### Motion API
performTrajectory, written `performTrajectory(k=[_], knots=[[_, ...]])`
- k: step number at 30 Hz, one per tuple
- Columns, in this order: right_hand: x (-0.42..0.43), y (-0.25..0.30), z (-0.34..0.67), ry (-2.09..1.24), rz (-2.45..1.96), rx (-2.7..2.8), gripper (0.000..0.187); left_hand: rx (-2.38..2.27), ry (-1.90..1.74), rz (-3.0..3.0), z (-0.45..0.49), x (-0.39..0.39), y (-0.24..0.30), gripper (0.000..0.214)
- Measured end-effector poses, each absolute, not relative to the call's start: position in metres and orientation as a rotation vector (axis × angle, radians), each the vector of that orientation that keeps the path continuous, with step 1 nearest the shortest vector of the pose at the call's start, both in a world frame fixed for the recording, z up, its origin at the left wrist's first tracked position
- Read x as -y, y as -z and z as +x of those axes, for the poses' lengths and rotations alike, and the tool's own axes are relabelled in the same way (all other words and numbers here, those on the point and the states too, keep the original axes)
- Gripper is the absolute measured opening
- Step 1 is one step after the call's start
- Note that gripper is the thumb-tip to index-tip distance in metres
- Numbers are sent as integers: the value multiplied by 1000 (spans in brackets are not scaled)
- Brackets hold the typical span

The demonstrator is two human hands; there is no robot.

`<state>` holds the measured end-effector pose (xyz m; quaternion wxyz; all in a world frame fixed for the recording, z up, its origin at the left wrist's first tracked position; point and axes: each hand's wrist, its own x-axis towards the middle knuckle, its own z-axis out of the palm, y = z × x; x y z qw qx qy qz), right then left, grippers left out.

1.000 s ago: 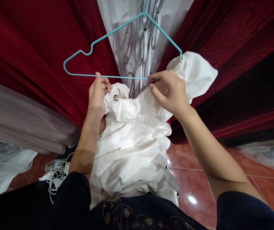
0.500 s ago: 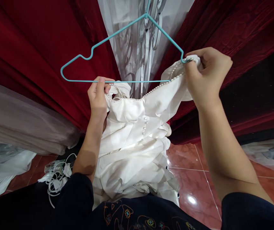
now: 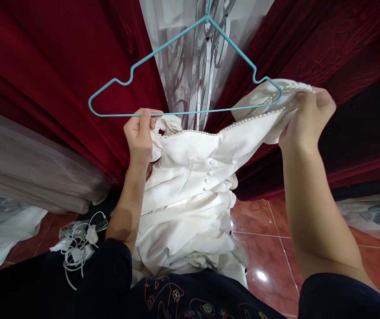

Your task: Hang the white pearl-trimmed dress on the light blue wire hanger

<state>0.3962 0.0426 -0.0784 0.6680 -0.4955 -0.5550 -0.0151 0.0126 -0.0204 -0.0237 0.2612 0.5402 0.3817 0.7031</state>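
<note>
A white dress (image 3: 190, 155) with a pearl-beaded neckline and a short row of buttons hangs down in front of me, its skirt bunched near my lap. Above its neckline is a light-blue clothes hanger (image 3: 173, 40). My left hand (image 3: 139, 133) is closed, pinching the hanger's bottom bar together with the dress's left shoulder edge. My right hand (image 3: 306, 115) is closed on the beaded right shoulder strap, pulled out beyond the hanger's right end. That end lies inside the opening of the strap.
Dark red curtains (image 3: 60, 75) hang on both sides, with white fabric and a white scrolled metal frame (image 3: 205, 75) between them. Tangled white cables (image 3: 76, 257) lie at lower left. Red floor tiles (image 3: 259, 230) show at lower right.
My right hand has moved outward to the right, drawing the shoulder strap past the hanger's end, which now shows fully. My left hand keeps its pinch, shifted slightly right.
</note>
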Motion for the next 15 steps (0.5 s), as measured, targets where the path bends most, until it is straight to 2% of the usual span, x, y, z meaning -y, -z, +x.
performTrajectory(k=[1,4,9,13,15], knots=[[-34,84,390,88,-1133,993,47,-1022,-1903,1470,13,21,25,45],[6,87,356,258,-1077,930,46,-987,-1896,1485,16,23,27,45],[59,58,309,251,-965,1520,31,-999,-1861,1486,25,29,31,42],[50,39,287,109,-975,1811,38,-946,-1830,1468,31,36,37,41],[40,40,280,7,-997,1801,35,-920,-1805,1448,31,39,43,37]])
